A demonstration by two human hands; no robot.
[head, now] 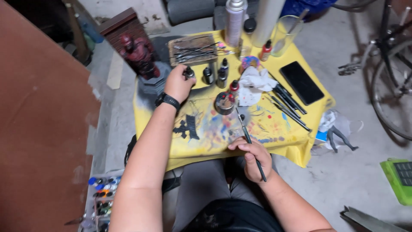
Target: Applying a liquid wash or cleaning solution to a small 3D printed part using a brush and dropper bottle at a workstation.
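left hand (178, 82) clenched round a small dark bottle (189, 72) at the back-left of the yellow table (296, 146), beside more bottles (216, 74). right hand (254, 158) pinches a brush (247, 136), tip near the round palette (225, 103). best lift the bottle straight up, neighbours stand close. bottle colour and cap state unreadable.

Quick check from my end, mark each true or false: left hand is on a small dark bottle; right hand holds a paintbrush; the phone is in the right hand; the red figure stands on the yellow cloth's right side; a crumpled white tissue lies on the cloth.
1. True: the left hand closes on a small dark bottle.
2. True: the right hand holds a paintbrush.
3. False: the phone lies flat on the yellow cloth.
4. False: the red figure stands at its left edge.
5. True: the white tissue lies mid-cloth.
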